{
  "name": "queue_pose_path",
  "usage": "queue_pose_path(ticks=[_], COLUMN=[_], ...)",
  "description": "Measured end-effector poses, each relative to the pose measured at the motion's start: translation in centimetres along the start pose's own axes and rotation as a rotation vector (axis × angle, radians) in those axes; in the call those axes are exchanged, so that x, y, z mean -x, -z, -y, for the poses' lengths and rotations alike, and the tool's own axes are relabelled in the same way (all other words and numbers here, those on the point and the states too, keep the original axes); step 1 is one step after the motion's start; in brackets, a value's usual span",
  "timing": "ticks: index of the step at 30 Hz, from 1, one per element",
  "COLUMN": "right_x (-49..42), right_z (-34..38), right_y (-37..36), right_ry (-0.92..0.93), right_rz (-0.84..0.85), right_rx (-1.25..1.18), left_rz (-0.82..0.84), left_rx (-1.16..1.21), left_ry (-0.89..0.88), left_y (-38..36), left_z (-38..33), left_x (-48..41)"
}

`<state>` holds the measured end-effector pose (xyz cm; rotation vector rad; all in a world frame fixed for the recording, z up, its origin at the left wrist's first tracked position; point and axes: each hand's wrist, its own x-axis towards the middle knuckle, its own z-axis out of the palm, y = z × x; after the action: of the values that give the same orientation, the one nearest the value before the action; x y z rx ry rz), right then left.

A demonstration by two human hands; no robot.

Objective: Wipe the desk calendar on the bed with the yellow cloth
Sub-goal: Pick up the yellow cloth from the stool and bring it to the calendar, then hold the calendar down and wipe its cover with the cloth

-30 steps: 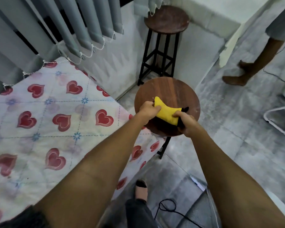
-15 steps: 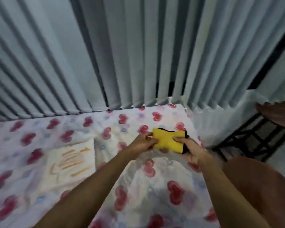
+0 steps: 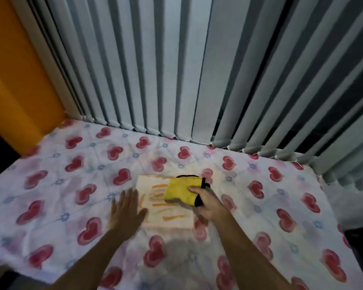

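Observation:
The desk calendar [image 3: 168, 216], a pale card with blurred orange marks, lies flat on the bed [image 3: 61, 185], whose sheet is white with red hearts. My right hand [image 3: 208, 204] grips the folded yellow cloth [image 3: 181, 190], which has a black edge, and holds it over the calendar's upper right part. Whether the cloth touches the card I cannot tell. My left hand [image 3: 126, 212] is spread flat, fingers apart, at the calendar's left edge, its thumb over the card's margin.
Grey vertical blinds [image 3: 176, 70] hang along the far side of the bed. An orange wall [image 3: 15, 80] stands at the far left corner. The bed's right edge [image 3: 331, 195] drops off to a dark area.
My view has swung from the stool to the bed. My left hand has let go of the cloth and spread at the calendar's left edge. My right hand has brought the cloth over the calendar.

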<state>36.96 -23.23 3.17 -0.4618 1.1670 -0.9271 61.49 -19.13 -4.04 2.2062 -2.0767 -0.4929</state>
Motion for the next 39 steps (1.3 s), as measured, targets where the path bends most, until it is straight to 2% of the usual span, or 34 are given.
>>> queue_pose_path(ticks=[3,5,9,11,12,13,15,17,20,26,28,31,32,35,39], right_x=[-1.7,-2.3,-1.9,-1.9,-2.2,-2.7,-3.9,-5.0,-5.7,-3.6,-3.8,-5.9,-6.5,-6.4,-3.8], right_z=[-2.7,-4.1,-4.9,-5.2,-5.3,-5.3,-5.3,-5.7,-6.5,-8.0,-7.7,-7.0,-7.1,-8.6,-9.5], right_y=[-2.6,-3.4,-3.7,-3.6,-3.5,-3.3,-3.0,-2.8,-2.8,-0.3,0.1,-2.5,-3.8,-6.1,-2.8], right_ry=[-0.013,0.072,0.261,0.351,0.433,0.502,0.522,0.521,0.625,0.678,0.594,0.408,0.391,0.538,0.663], right_rz=[-0.121,-0.276,-0.635,-0.722,-0.675,-0.557,-0.25,-0.059,-0.03,-0.001,-0.1,-0.356,-0.375,-0.219,0.036], right_rx=[-0.04,0.127,0.815,1.286,1.504,1.657,1.833,1.957,2.023,1.993,1.932,1.805,1.786,1.831,1.945], left_rz=[0.028,0.036,0.028,0.011,-0.002,-0.015,-0.039,-0.066,-0.096,-0.082,-0.072,-0.07,-0.07,-0.07,-0.063], left_rx=[-0.028,-0.01,-0.03,-0.052,-0.054,-0.056,-0.063,-0.073,-0.07,-0.071,-0.086,-0.087,-0.09,-0.09,-0.075], left_ry=[-0.078,-0.115,-0.155,-0.16,-0.162,-0.168,-0.185,-0.203,-0.211,-0.201,-0.206,-0.209,-0.208,-0.199,-0.186], left_y=[-1.1,-1.5,-1.3,-1.3,-1.4,-1.3,-1.4,-1.5,-1.5,-1.0,-1.1,-1.1,-1.0,-0.9,-0.9], left_z=[2.3,3.1,3.3,3.3,3.4,3.4,3.4,3.6,3.5,3.4,3.4,3.4,3.4,3.3,3.3], left_x=[-0.4,-0.6,-0.5,-0.4,-0.4,-0.4,-0.3,-0.3,-0.3,-0.2,-0.2,-0.4,-0.4,-0.3,-0.3])
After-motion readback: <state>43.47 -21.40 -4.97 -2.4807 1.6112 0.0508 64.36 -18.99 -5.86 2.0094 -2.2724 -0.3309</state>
